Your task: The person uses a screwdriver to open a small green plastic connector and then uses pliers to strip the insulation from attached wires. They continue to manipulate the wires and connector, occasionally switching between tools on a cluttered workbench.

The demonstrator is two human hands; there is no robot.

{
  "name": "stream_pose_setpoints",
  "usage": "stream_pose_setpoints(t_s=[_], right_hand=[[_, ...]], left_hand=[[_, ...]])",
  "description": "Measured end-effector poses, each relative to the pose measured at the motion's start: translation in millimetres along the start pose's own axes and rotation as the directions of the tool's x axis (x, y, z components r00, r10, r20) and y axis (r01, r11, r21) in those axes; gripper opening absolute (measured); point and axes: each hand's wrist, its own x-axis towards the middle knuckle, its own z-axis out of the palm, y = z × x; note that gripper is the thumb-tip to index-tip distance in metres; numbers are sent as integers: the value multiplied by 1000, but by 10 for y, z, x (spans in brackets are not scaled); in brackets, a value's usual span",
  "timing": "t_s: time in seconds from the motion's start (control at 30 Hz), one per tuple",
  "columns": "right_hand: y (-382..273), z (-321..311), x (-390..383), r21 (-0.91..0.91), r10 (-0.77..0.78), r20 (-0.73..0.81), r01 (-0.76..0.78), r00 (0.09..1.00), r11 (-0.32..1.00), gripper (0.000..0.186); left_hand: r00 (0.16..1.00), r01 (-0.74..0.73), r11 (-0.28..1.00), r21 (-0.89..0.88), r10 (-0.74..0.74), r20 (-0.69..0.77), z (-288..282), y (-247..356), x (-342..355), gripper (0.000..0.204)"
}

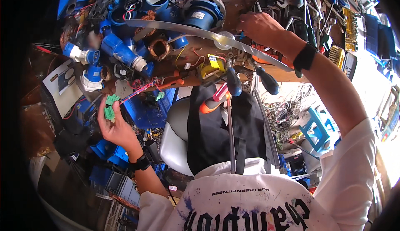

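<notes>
My left hand (118, 127) holds green terminal connectors (111, 107) with coloured wires attached, at the bench's near left edge. My right hand (260, 27) is at the back right among tools, fingers curled; what they grip, if anything, is unclear. A long metal strip (166, 27) runs diagonally below it, beside a blue round socket (196, 18). Blue-handled tools (267, 81) and a red-handled screwdriver (220, 93) hang at the bench's front edge, near a yellow-taped part (210, 67).
Blue industrial plugs (121, 49) and loose wires crowd the bench (233, 69). Dark hand tools (310, 33) lie at right. Below are a blue crate (143, 110), a grey seat (173, 152), tangled cables (287, 102) and a light-blue stool (316, 127).
</notes>
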Motion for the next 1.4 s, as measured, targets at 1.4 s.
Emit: stream_pose_setpoints(t_s=[1.4], right_hand=[[-1605, -1626, -2000, 902, 857, -24, -358, 515, 241, 21]], left_hand=[[848, -374, 907, -192, 419, 326, 261, 166, 367, 28]])
